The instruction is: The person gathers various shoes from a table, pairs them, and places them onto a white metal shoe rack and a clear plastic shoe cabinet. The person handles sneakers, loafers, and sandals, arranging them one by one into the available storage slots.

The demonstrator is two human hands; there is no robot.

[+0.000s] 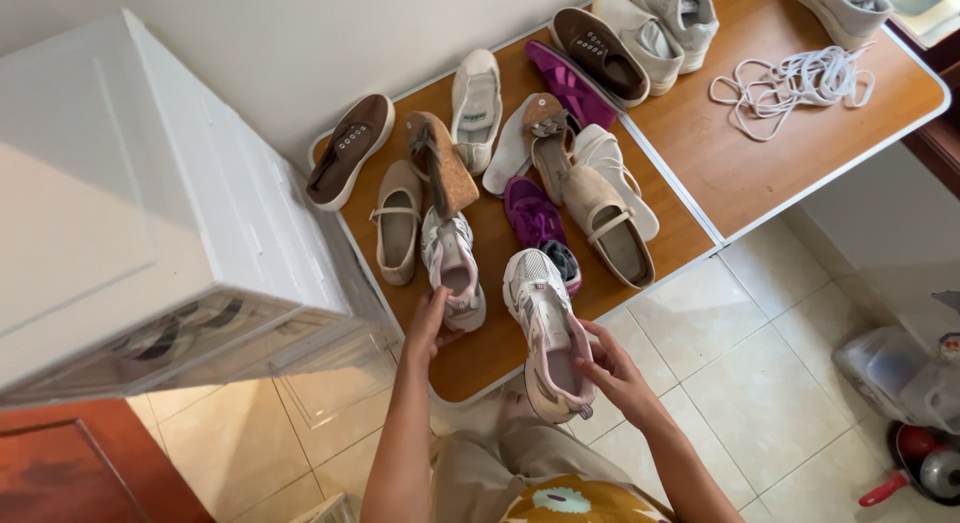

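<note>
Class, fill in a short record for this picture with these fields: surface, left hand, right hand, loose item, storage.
surface: wooden folding table with a pale rim, many shoes on it
left hand: left hand grips the heel of a pale trainer lying on the table
right hand: right hand holds a matching pale trainer at the table's near edge
loose item: white laces, tangled, on the table's right half
storage: white box stack, left of the table
</note>
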